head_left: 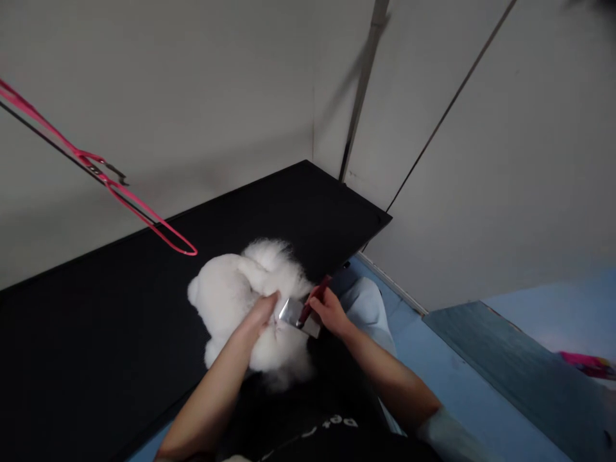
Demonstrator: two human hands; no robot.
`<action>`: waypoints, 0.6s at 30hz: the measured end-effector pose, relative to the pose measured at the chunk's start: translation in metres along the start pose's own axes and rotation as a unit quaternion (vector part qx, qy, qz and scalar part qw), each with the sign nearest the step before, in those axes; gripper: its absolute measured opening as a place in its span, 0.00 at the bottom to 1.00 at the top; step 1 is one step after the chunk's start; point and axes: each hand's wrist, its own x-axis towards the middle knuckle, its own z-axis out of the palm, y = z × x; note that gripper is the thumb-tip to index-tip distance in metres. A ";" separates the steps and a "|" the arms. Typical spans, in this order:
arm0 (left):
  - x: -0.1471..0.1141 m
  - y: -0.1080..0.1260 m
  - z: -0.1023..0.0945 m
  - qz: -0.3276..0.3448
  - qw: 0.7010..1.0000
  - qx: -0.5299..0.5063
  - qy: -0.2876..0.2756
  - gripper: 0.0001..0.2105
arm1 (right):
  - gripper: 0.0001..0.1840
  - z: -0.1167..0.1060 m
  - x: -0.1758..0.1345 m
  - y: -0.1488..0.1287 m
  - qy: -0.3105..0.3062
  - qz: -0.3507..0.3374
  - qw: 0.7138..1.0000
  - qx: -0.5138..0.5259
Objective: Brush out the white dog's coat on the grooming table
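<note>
A white, fluffy, dog-like figure (224, 292) lies at the near edge of a black table, with rounded stubs on its left side and longer fur on its right. I cannot tell whether it is a live animal or a stuffed model. My left hand (264, 311) is closed on its white fur, the fingertips partly sunk in it. In my right hand (328, 309) is a slicker brush with a dark red handle (317, 299) and a silvery flat head (291, 312). The brush head rests at the long fur, just right of my left hand. Its bristles are hidden.
The black table (308, 205) runs along a pale wall. A pink loop leash (144, 215) hangs over it at the left. Behind the far corner rises a metal post (360, 96). A grey-blue panel (520, 372) and a pink item (584, 364) are at the lower right.
</note>
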 end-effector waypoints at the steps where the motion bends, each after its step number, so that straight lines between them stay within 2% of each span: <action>1: 0.000 0.000 0.000 0.006 1.000 -0.002 -0.002 0.11 | 0.09 -0.001 0.001 0.001 -0.013 0.008 1.000 -0.011; 3: -0.001 0.000 0.002 0.023 1.000 -0.006 0.010 0.11 | 0.09 -0.008 0.004 0.000 0.014 0.008 0.999 -0.039; 8: -0.005 0.003 0.005 0.006 1.000 0.001 0.029 0.12 | 0.07 -0.024 0.002 -0.002 0.177 -0.069 0.980 -0.063; 10: -0.008 0.003 0.005 -0.002 1.000 0.005 0.023 0.13 | 0.07 -0.022 0.000 -0.002 0.147 -0.085 0.984 -0.053; 13: -0.014 0.007 0.007 -0.023 1.000 0.012 0.005 0.13 | 0.08 -0.015 0.005 0.000 0.003 -0.058 0.998 -0.038; 14: -0.017 0.008 0.007 -0.028 1.000 0.012 0.001 0.14 | 0.09 -0.016 0.009 0.000 -0.008 -0.045 0.998 -0.037; 15: -0.020 0.010 0.008 -0.030 0.999 0.011 0.001 0.14 | 0.09 -0.017 0.013 0.000 0.016 -0.038 0.998 -0.037; 18: -0.025 0.014 0.007 -0.030 0.999 0.017 0.016 0.14 | 0.10 -0.024 0.020 -0.003 0.180 -0.056 0.981 -0.036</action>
